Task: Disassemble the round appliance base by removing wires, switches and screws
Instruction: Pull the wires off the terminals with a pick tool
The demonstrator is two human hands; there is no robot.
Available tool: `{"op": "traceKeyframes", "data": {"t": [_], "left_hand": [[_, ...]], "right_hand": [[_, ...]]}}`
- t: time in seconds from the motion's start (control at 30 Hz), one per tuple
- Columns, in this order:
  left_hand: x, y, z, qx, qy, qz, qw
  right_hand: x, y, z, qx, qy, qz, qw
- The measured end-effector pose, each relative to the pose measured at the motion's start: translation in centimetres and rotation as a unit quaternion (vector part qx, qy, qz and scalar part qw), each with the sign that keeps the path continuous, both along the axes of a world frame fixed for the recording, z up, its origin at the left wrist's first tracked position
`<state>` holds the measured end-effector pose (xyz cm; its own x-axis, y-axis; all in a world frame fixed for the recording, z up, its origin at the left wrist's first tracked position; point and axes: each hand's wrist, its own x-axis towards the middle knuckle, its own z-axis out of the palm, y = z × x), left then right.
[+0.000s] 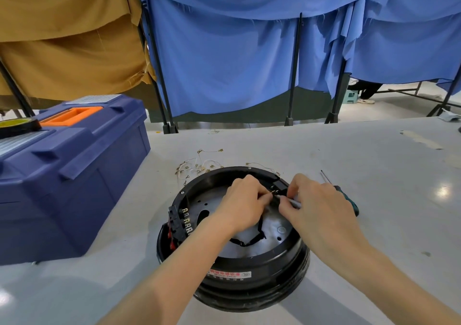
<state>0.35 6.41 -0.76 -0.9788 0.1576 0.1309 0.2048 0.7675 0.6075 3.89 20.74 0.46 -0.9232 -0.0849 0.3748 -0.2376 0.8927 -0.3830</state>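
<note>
Base sits on the tabletop, open side up, right in front of the person. Both hands are inside the base at its far-right rim, working on a small black block with brass contacts. Left hand: grip closed, fingertips pinching a brass terminal at the block; whether a wire is attached there is too small to tell. Right hand: grip closed round a thin silver tool, tip aimed at the same block. At the base's left rim a switch unit with red rockers and a row of bare terminals is still mounted. A black cable loops across the floor of the base, still in. Just behind the base, a heap of loose thin wires with ring and spade ends lies on the tabletop. Just right of the base lies a screwdriver with a green and black handle, untouched. Well left of the base is a blue toolbox, lid shut, with a tape roll on top. Far behind the base hang blue curtains. Progress, as a judgement: roughly mid-task. Most thin wiring looks out. Left to do: the far-right block, the switch unit, the black cable, and the screws, of which at least one small one shows on the far rim.
</note>
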Motion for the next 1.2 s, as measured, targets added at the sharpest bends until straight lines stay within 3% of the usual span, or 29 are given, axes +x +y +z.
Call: {"op": "traceKeyframes", "data": {"t": [0.4, 0.9, 0.97, 1.07, 1.2], "left_hand": [[-0.1, 0.1, -0.5, -0.004, 0.026, -0.003, 1.000], [-0.2, 0.5, -0.5, -0.037, 0.038, -0.010, 0.999], [-0.1, 0.5, -0.5, -0.048, 0.039, -0.009, 0.998], [0.0, 0.5, -0.3, -0.063, 0.041, -0.005, 0.997], [0.1, 0.7, -0.1, -0.074, 0.039, 0.000, 0.997]], "right_hand": [[0.2, -0.6, 0.0, 0.154, 0.017, -0.011, 0.988], [-0.3, -0.3, 0.9, 0.144, -0.022, 0.047, 0.988], [-0.4, 0.2, 1.5, 0.094, -0.040, 0.059, 0.993], [-0.9, 1.7, 3.0, -0.095, -0.052, 0.090, 0.990], [-3.1, 2.8, 4.0, -0.314, -0.069, 0.152, 0.935]]}}
